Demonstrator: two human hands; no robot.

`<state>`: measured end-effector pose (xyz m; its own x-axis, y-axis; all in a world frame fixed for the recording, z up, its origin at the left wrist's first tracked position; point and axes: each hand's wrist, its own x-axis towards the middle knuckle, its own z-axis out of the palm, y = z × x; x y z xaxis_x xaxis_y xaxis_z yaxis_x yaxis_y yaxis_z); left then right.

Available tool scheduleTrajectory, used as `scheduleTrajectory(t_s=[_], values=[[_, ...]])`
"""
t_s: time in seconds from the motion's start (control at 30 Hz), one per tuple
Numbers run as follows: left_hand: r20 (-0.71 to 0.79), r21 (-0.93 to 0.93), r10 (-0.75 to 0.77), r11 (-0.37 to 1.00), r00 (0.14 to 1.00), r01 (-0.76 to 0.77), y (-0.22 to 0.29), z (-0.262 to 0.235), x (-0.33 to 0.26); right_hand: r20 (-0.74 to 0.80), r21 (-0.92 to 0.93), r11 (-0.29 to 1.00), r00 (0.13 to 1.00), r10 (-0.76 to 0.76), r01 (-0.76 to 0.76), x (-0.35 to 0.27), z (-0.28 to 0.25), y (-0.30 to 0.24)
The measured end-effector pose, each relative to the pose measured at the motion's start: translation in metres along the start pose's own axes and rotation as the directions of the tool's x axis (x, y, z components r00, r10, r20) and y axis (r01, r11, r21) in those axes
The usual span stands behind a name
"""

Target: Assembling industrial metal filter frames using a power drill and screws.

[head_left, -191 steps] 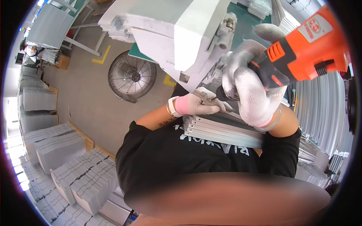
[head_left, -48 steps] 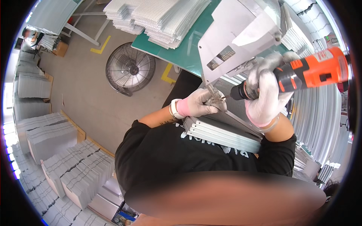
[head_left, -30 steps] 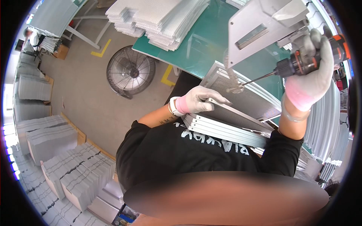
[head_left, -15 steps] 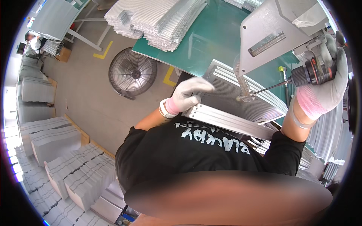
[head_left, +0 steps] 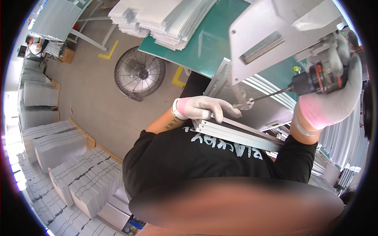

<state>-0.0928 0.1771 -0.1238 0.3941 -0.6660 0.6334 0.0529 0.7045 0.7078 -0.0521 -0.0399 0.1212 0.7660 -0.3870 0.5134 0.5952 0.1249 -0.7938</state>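
Note:
My right hand [head_left: 332,96], gloved in grey with a pink cuff, is wrapped around a black and orange power screwdriver [head_left: 315,80]. Its long thin bit [head_left: 271,94] points left into a small clear-looking nozzle [head_left: 245,104], blurred by motion. A pale metal housing [head_left: 289,33] is joined to the tool and hides part of the bench. My left hand [head_left: 208,108], also gloved, lies over the near left corner of a mesh panel [head_left: 256,112] with aluminium edge bars [head_left: 236,135]. Its fingers are loosely stretched toward the nozzle, and the fingertips are close to it.
A green-topped bench [head_left: 210,39] carries stacked metal mesh sheets [head_left: 157,19]. On the floor to the left stands a round fan [head_left: 142,74]. Several stacks of pale panels [head_left: 59,143] line the lower left. A person [head_left: 35,45] is far off at upper left.
My right hand has moved left with the power screwdriver and the housing. My left hand has shifted right and nearer to me, its fingers now beside the nozzle over the panel's corner.

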Motion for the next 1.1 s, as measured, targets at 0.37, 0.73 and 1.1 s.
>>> scheduleTrajectory(t_s=[0.37,0.73,1.1], values=[[-0.200,-0.288,-0.118,0.956,0.973,0.057,-0.006,0.012,-0.008,0.575,0.458,0.813,0.817,0.038,-0.360,-0.026,0.001,0.002],[-0.249,-0.058,-0.031,0.998,0.968,0.017,-0.013,0.007,-0.016,0.566,0.377,0.884,0.824,0.016,-0.277,-0.036,0.013,0.013],[-0.286,0.070,-0.038,0.996,0.957,0.061,-0.022,-0.001,-0.035,0.563,0.305,0.920,0.825,0.034,-0.246,-0.035,0.013,0.007]])
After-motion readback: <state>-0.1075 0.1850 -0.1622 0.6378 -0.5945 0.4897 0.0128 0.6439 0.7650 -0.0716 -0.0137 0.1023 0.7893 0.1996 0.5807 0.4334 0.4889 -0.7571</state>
